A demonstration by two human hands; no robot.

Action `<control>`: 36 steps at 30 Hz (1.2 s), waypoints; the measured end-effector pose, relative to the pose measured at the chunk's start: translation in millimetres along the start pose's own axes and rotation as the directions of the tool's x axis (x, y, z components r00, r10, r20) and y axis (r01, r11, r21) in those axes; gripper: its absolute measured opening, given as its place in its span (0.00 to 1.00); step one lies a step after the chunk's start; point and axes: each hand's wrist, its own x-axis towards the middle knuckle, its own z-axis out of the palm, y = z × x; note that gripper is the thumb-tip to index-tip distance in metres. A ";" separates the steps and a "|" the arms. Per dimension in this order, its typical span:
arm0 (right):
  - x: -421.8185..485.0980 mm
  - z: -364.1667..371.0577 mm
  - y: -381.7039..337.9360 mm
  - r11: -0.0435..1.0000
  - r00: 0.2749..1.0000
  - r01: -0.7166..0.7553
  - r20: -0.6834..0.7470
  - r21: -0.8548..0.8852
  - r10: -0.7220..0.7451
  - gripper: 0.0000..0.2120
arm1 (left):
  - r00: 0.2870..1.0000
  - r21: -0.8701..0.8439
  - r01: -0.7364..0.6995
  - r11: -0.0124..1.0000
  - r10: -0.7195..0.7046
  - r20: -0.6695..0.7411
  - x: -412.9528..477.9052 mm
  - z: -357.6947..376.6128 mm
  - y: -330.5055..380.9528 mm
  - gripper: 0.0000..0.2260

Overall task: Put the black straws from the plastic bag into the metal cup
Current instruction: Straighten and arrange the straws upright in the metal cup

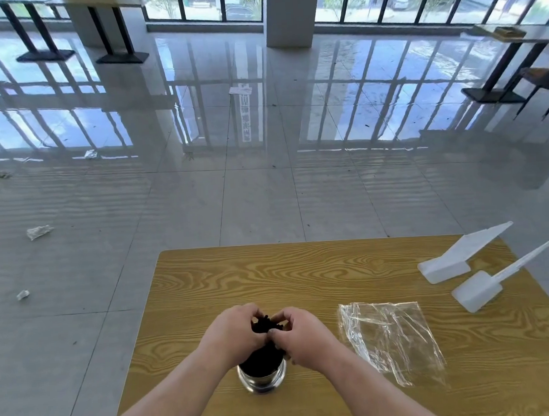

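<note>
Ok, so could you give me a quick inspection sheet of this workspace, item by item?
Surface: wood-grain table, no spills seen.
Job's things: black straws stand bundled in the metal cup near the front edge; plastic bag lies flat to the cup's right and looks empty.
Clutter: white scoops, two, at the far right corner.
Hands: left hand and right hand both grip the straw tops, fingers curled round them.
Cables: nothing seen.
Surroundings: glossy tiled floor with paper scraps; windows and other tables beyond.
</note>
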 end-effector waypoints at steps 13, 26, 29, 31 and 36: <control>1.7 -7.0 -0.4 0.999 0.997 0.038 -0.067 0.023 -0.037 0.09 | 0.985 0.136 -0.109 0.985 0.125 -0.116 -4.2 -18.1 1.7 0.07; -2.7 -16.1 -12.2 0.999 0.992 0.052 -0.112 0.013 -0.050 0.06 | 0.983 0.192 -0.130 0.973 0.151 -0.100 -6.8 -39.0 12.6 0.06; -3.4 -16.5 -11.9 0.998 0.992 0.061 -0.115 0.020 -0.058 0.05 | 0.982 0.216 -0.133 0.967 0.157 -0.100 -7.9 -38.1 14.6 0.06; -3.3 -15.9 -10.9 0.997 0.991 0.068 -0.122 0.034 -0.063 0.05 | 0.983 0.222 -0.131 0.966 0.155 -0.095 -8.8 -38.4 15.3 0.05; -6.2 -16.4 -9.8 0.996 0.986 0.084 -0.143 0.023 -0.080 0.04 | 0.987 0.193 -0.130 0.973 0.146 -0.069 -11.7 -50.5 19.5 0.03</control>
